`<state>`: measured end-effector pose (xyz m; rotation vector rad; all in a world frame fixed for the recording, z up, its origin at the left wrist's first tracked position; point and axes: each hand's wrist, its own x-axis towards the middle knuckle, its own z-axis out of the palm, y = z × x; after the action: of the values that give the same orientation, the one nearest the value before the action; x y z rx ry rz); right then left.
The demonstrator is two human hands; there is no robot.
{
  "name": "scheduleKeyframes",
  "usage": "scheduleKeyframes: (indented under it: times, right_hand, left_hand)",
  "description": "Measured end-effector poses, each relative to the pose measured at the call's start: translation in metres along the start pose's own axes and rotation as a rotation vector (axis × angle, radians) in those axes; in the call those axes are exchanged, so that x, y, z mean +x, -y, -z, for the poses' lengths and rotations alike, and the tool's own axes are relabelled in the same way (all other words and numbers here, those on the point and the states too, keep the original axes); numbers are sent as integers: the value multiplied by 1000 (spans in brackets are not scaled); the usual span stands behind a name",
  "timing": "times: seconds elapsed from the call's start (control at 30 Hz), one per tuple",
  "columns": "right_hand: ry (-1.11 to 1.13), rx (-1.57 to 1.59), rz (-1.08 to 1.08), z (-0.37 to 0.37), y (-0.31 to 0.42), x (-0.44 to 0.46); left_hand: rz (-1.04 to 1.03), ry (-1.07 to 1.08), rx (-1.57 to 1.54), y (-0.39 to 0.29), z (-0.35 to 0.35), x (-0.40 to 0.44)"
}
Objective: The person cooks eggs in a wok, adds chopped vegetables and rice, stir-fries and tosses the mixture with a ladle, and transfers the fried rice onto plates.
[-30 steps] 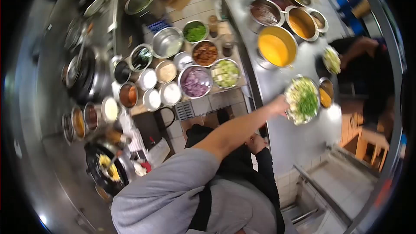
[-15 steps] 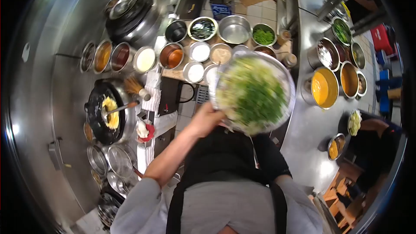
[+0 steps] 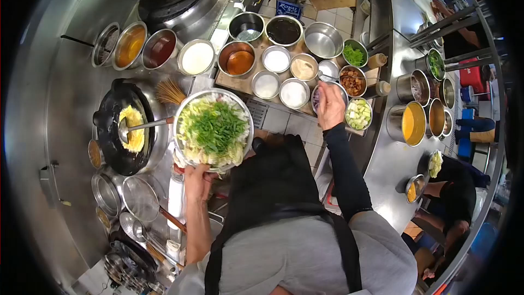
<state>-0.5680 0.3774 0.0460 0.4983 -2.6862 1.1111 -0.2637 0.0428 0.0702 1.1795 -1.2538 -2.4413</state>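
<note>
My left hand grips the near rim of a metal bowl heaped with chopped pale cabbage and green scallions. This bowl hangs just right of a black wok, where yellow egg lies. A ladle rests on the egg, its handle running towards the bowl. Over a small bowl of chopped purple onion is my right hand, fingers stretched forward and fairly close together. That hand partly covers the onion bowl. Diced green vegetable and browned chunks sit beside it in other bowls.
Containers of white powder, tan paste and reddish-brown sauce crowd the board ahead. A bamboo brush lies by the wok. Strainers are at lower left. On the right steel counter stand several pots; a co-worker is beyond.
The vegetable bowl has moved left in my left hand, from in front of me to beside the wok. My right hand, hidden earlier, now shows over the onion bowl.
</note>
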Motion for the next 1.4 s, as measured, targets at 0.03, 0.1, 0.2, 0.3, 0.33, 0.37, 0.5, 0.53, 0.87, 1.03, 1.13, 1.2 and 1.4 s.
scheduleKeyframes:
  times: [0.03,0.1,0.2,0.3,0.33,0.37,0.5,0.53,0.87,1.03,1.13,1.2,1.4]
  right_hand:
    - [23,-59,4,-3,-20,4]
    - [7,-102,-8,-14,-36,10]
    - [-96,-45,-61,-36,-48,31]
    - [-83,-59,-91,-67,-75,45]
    - [-80,-34,-126,-77,-83,48]
    - [-84,2,-173,-84,-91,49]
    - [-67,116,-295,-94,-101,50]
    - [-57,140,-305,-95,-102,51]
    - [78,255,-403,-97,-115,45]
    - [-17,860,-828,-91,-141,39]
    - [-82,975,-879,-71,-139,40]
    - [-88,1006,-875,-48,-127,42]
    - [121,1010,-698,33,-15,62]
  left_hand:
    - [23,-2,-18,8,1,4]
    - [66,-13,-49,26,-1,9]
    - [103,12,-45,37,-9,26]
    - [106,14,-47,42,-19,39]
    - [102,22,-44,45,-17,45]
    - [97,32,-43,47,-15,50]
    - [101,10,-33,41,-31,58]
    - [100,8,-33,40,-35,60]
    - [110,14,0,38,-64,76]
    - [104,10,-22,40,-74,84]
    - [114,13,-9,40,-79,89]
    - [124,30,3,39,-84,95]
    - [127,59,2,39,-107,106]
